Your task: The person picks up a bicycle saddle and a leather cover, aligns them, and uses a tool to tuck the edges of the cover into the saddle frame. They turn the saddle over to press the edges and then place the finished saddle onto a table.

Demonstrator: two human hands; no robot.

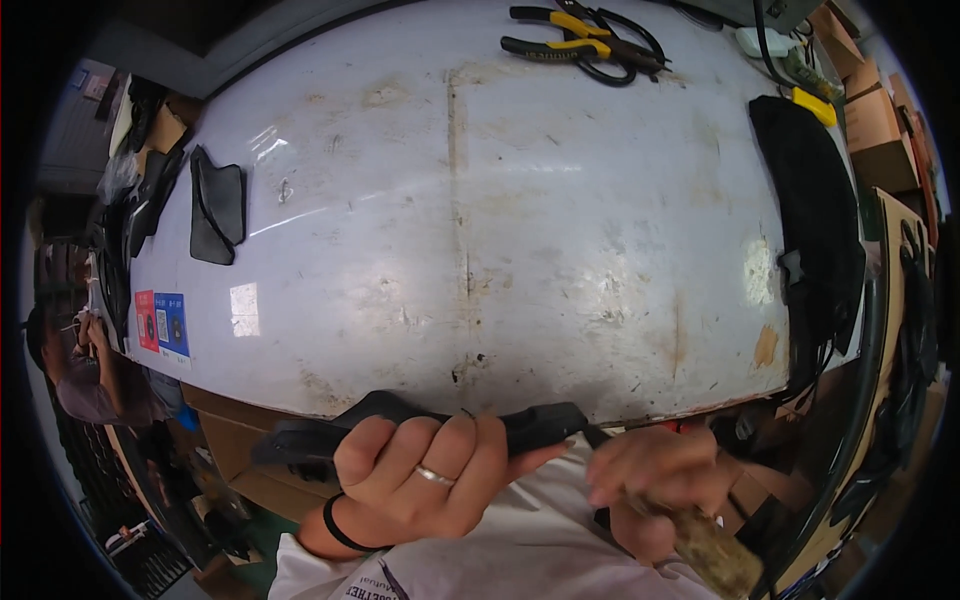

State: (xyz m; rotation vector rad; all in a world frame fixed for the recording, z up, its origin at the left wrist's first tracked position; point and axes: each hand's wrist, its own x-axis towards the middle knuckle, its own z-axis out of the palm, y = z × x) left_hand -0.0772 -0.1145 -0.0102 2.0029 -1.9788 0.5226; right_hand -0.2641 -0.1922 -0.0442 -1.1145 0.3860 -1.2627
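At the table's near edge my left hand [425,470], with a ring and a black wristband, is wrapped round a long black moulded part [545,425]. The part's left end sticks out past my knuckles, and its right end points toward my other hand. Slightly blurred, my right hand [665,480] is closed round a hand tool with a worn, mottled brown handle [715,555]. A dark tip [597,436] shows between my right fingers and the end of the black part; the tool's exact kind is not clear.
Pliers with yellow and black grips [570,45] lie beside black-handled scissors [640,50] at the far edge. Flat black pieces [217,205] are at left, a black fabric bundle [810,220] at right. A cardboard box [260,450] stands below the table; another person [90,370] sits far left.
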